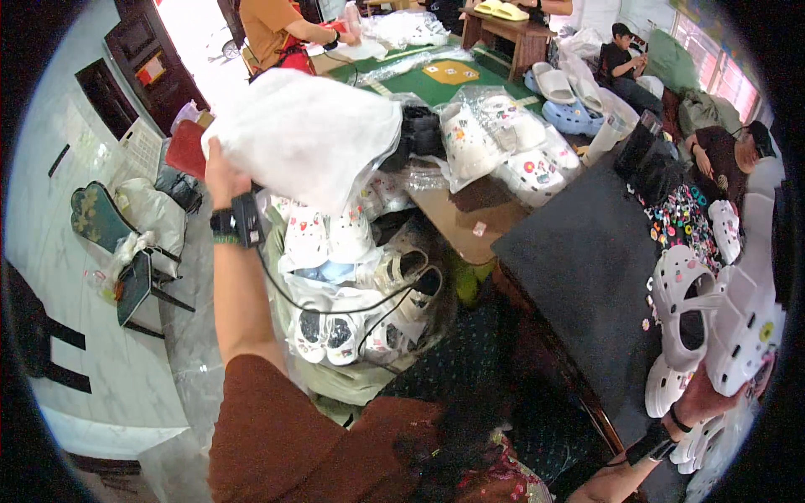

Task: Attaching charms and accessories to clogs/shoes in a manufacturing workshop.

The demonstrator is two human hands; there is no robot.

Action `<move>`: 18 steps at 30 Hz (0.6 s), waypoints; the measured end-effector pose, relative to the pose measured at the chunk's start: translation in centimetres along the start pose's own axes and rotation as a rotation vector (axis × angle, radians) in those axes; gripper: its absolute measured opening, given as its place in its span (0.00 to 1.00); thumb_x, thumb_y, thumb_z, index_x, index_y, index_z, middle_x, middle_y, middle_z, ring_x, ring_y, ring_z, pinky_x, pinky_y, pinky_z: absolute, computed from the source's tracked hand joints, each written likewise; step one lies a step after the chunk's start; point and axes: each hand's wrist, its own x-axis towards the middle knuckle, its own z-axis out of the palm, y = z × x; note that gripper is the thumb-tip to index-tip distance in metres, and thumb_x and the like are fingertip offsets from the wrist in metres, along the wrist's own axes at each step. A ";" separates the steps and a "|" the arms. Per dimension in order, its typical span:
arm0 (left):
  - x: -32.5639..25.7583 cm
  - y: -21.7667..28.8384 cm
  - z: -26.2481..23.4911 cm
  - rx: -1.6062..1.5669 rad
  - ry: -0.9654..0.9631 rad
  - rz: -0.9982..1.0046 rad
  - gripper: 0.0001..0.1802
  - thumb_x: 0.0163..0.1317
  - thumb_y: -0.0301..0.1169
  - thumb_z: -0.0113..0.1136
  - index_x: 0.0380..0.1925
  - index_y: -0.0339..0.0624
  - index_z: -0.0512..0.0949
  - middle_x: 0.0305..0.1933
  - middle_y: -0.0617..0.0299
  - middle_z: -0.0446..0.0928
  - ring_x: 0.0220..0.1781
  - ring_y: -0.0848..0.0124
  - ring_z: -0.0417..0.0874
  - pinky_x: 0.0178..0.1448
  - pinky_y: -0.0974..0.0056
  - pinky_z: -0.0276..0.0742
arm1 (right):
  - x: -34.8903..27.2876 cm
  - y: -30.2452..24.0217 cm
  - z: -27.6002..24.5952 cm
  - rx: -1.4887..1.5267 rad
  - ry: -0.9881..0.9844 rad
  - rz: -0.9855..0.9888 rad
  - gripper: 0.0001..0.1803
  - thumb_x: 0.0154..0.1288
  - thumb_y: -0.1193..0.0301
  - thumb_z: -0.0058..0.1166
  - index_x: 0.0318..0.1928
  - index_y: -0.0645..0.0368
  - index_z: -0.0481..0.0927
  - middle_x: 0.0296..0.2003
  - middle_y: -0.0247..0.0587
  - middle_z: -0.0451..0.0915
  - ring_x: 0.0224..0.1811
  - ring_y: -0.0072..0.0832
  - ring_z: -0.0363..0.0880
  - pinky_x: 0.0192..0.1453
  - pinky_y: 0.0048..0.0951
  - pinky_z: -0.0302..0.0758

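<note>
My left hand (225, 176) is raised at the left and closed on the lower left edge of a large, whitish plastic bag (306, 126). What the bag may contain cannot be made out. At the far right, my right hand (708, 401) is closed round a white clog (742, 323) with dark holes and a yellow charm. Its fingers are partly hidden behind the clog. Next to it, more white clogs (681, 293) rest on the black tabletop (579, 277). Below the plastic bag, a big sack (369, 377) holds several bagged white clogs (323, 239).
Colourful shoe charms (679, 222) lie heaped on the black table. Bagged clogs (495, 138) sit on a brown board (470, 222). A person in orange (272, 33) works at a green table (402, 75); other people sit at the right. A chair (138, 285) stands left.
</note>
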 end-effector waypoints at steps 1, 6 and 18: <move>-2.5 0.5 -0.6 0.833 0.035 0.340 0.21 0.69 0.38 0.48 0.58 0.38 0.67 0.45 0.57 0.81 0.43 0.61 0.82 0.46 0.61 0.77 | 0.0 0.4 0.3 -0.028 0.006 -0.032 0.31 0.60 0.61 0.58 0.62 0.55 0.68 0.60 0.49 0.72 0.63 0.43 0.69 0.56 0.50 0.77; -3.6 1.0 -5.0 1.568 0.067 0.410 0.21 0.68 0.31 0.48 0.59 0.36 0.66 0.48 0.54 0.80 0.45 0.61 0.82 0.50 0.61 0.77 | -2.5 5.1 -3.5 -0.346 0.072 0.245 0.29 0.68 0.56 0.50 0.63 0.58 0.67 0.61 0.43 0.71 0.61 0.37 0.71 0.64 0.43 0.69; 13.2 -7.2 8.7 0.270 -0.241 -0.171 0.17 0.67 0.38 0.49 0.41 0.32 0.76 0.30 0.44 0.81 0.29 0.49 0.80 0.36 0.53 0.77 | -8.1 4.2 -1.5 -0.808 -0.306 0.214 0.29 0.61 0.65 0.45 0.62 0.62 0.65 0.58 0.42 0.66 0.62 0.32 0.64 0.67 0.32 0.59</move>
